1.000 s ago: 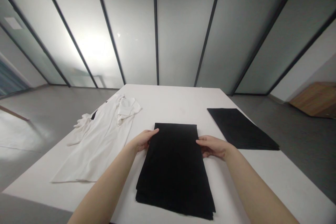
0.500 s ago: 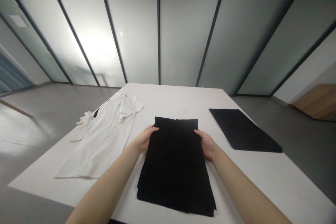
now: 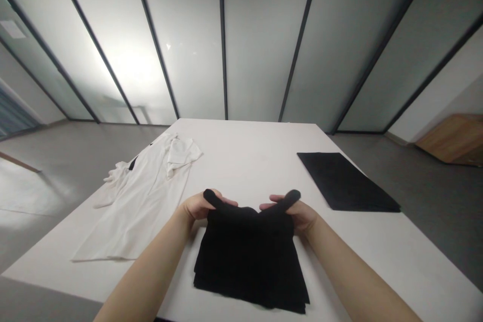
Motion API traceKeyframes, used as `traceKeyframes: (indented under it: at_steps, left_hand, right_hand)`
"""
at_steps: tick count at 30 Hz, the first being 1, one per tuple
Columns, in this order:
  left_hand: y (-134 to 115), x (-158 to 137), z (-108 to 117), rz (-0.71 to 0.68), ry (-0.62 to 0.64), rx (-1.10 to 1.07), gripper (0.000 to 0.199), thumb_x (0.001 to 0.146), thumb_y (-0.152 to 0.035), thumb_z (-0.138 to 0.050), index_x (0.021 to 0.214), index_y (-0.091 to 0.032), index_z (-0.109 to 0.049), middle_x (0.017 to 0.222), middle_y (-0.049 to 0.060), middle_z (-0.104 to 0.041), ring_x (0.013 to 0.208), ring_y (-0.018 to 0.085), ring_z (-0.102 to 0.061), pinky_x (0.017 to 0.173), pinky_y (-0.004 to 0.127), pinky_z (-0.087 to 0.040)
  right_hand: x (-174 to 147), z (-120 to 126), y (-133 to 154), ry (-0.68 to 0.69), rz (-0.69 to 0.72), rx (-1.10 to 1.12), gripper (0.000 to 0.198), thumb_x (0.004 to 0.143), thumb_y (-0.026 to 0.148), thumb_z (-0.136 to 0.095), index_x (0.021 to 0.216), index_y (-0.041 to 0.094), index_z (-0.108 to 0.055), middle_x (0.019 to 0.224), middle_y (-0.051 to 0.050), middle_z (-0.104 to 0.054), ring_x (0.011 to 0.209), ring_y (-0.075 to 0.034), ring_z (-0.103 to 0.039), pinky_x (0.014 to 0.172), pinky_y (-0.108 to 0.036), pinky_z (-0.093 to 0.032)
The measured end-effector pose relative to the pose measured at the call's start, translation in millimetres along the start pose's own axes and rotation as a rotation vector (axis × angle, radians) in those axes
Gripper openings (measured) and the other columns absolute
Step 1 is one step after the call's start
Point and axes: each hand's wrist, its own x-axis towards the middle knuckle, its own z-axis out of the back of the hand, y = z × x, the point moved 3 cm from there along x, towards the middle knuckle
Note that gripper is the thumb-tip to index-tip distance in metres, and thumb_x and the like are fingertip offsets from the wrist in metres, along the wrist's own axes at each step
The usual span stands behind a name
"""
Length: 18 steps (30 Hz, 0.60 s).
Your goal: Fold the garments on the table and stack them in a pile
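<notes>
both hands, left [image 3: 196, 206] and right [image 3: 298, 214], are pinched on the far corners of the black cloth [image 3: 249, 261], lifting that edge off the surface [image 3: 245, 156] toward the person, white shirt [image 3: 143, 201] off left

Folded black cloth garment [image 3: 249, 261]: matte, dark, stacked in several layers, roughly rectangular, widening toward the near edge. Lies flat on the table between the two forearms, its near hem showing stepped layer edges. Far edge lifted and bunched, pinched at its two corners by the left hand [image 3: 196, 206] and right hand [image 3: 298, 214]; a small black tip pokes above each hand.
</notes>
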Motion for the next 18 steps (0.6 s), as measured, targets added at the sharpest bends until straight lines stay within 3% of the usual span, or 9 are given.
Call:
traceKeyframes:
  at_steps: [3, 7, 9, 11, 14, 16, 18]
  left_hand:
    - [1, 15, -7, 0.040, -0.028, -0.228, 0.043, 0.078, -0.023, -0.087, 0.118, -0.013, -0.075, 0.117, 0.019, -0.079, 0.109, 0.034, -0.077, 0.101, 0.044, -0.059]
    - [1, 32, -10, 0.074, -0.154, -0.330, 0.034, 0.087, -0.022, -0.079, 0.119, -0.011, -0.074, 0.106, 0.016, -0.081, 0.100, 0.030, -0.079, 0.096, 0.039, -0.062]
    - [-1, 30, -6, 0.004, -0.092, -0.339, 0.034, 0.084, -0.019, -0.081, 0.117, -0.013, -0.075, 0.102, 0.013, -0.082, 0.098, 0.028, -0.080, 0.094, 0.036, -0.062]
    - [-2, 19, 0, -0.066, 0.059, -0.300, 0.030, 0.076, -0.016, -0.086, 0.104, -0.016, -0.078, 0.096, 0.011, -0.082, 0.093, 0.028, -0.080, 0.088, 0.035, -0.063]
    - [1, 0, 9, -0.060, 0.284, -0.224, 0.023, 0.062, -0.016, -0.093, 0.072, -0.017, -0.073, 0.087, 0.012, -0.082, 0.091, 0.037, -0.079, 0.082, 0.044, -0.063]
    - [3, -4, 13, -0.047, 0.274, -0.236, 0.024, 0.062, -0.017, -0.094, 0.069, -0.017, -0.070, 0.094, 0.014, -0.082, 0.100, 0.041, -0.078, 0.087, 0.051, -0.061]
    - [2, 2, 13, -0.070, 0.166, -0.279, 0.021, 0.071, -0.020, -0.089, 0.087, -0.018, -0.076, 0.111, 0.014, -0.081, 0.113, 0.039, -0.074, 0.097, 0.050, -0.058]
  right_hand:
    - [21, -7, 4, -0.041, 0.001, 0.131, 0.047, 0.083, 0.031, -0.079, 0.128, 0.023, -0.069, 0.127, -0.011, -0.078, 0.118, -0.031, -0.074, 0.112, -0.050, -0.052]
    - [42, -5, 11, -0.169, 0.042, 0.185, 0.028, 0.090, 0.028, -0.071, 0.118, 0.022, -0.073, 0.115, -0.009, -0.081, 0.107, -0.029, -0.078, 0.107, -0.047, -0.057]
    - [38, -2, 14, -0.150, 0.155, 0.178, 0.032, 0.086, 0.020, -0.074, 0.118, 0.025, -0.073, 0.121, -0.005, -0.080, 0.108, -0.025, -0.078, 0.105, -0.042, -0.058]
    - [25, 1, 12, -0.061, 0.206, 0.147, 0.036, 0.079, 0.013, -0.078, 0.113, 0.026, -0.076, 0.118, -0.003, -0.081, 0.104, -0.023, -0.079, 0.100, -0.037, -0.060]
    - [5, -1, 2, 0.142, 0.079, 0.080, 0.024, 0.071, 0.010, -0.083, 0.091, 0.021, -0.078, 0.101, -0.006, -0.083, 0.094, -0.027, -0.080, 0.090, -0.039, -0.063]
    - [1, -6, -3, 0.187, 0.014, 0.077, 0.021, 0.071, 0.011, -0.084, 0.089, 0.020, -0.077, 0.105, -0.007, -0.083, 0.097, -0.030, -0.080, 0.093, -0.043, -0.062]
    - [9, -9, -1, 0.103, 0.038, 0.130, 0.029, 0.078, 0.015, -0.081, 0.105, 0.023, -0.077, 0.119, -0.006, -0.081, 0.108, -0.028, -0.077, 0.102, -0.044, -0.059]
